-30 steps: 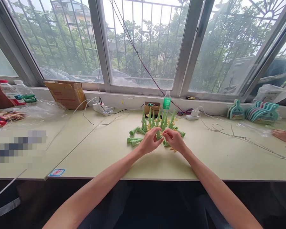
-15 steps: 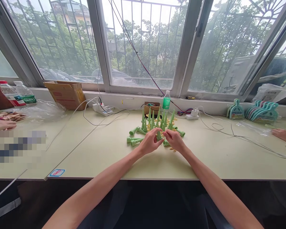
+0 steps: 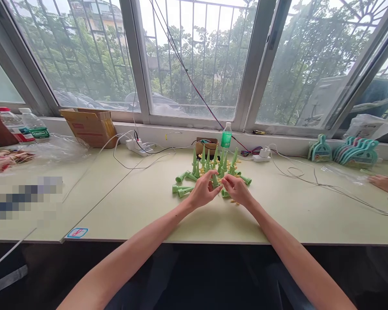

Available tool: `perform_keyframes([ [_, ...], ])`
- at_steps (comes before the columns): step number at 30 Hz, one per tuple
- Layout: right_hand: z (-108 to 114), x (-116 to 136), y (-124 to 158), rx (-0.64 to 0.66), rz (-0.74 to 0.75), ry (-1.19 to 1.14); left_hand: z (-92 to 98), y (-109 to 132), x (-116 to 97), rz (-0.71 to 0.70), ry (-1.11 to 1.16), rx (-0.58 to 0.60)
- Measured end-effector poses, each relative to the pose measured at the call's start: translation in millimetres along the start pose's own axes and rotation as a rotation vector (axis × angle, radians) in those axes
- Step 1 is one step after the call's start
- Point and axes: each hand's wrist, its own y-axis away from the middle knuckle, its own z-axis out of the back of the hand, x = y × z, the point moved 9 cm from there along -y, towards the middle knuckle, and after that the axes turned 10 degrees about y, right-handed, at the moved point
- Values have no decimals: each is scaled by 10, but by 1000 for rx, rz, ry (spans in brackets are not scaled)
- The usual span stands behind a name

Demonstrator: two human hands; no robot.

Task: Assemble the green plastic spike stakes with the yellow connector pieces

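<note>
A green plastic cone [image 3: 215, 181] stands between my hands over the table. My left hand [image 3: 204, 189] is curled around it, index finger near its upper part and thumb by its base. On the cone's right side, my right hand [image 3: 236, 189] is closed in a pinch; whatever is in those fingertips is too small to make out. Behind my hands several upright green cones [image 3: 194, 160] stand in a cluster, with small yellow pieces [image 3: 239, 161] among them. More green cones [image 3: 180, 189] lie on their sides to the left and right.
Behind the cluster are a small brown box [image 3: 207, 141] and a green-labelled bottle [image 3: 226, 137]. Power strips [image 3: 139, 147] and loose cables lie along the back. Teal hangers [image 3: 355, 150] are at the right. Other people's hands rest at far left [image 3: 0, 162] and far right [image 3: 386, 184].
My hands stay at the cone with only slight finger movement. The other person's hand at the far left has lifted a little among the items there.
</note>
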Motion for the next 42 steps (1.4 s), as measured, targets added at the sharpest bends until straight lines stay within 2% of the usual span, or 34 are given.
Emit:
perform_keyframes([
  [24, -39, -47, -5, 16, 10, -5, -25, 11, -18, -24, -22, 50],
  [36, 28, 44, 12, 24, -2, -164, 4, -16, 9, 54, 73, 1],
  [42, 32, 74, 11, 46, 18, -257, 14, -18, 40, 163, 258, -7],
])
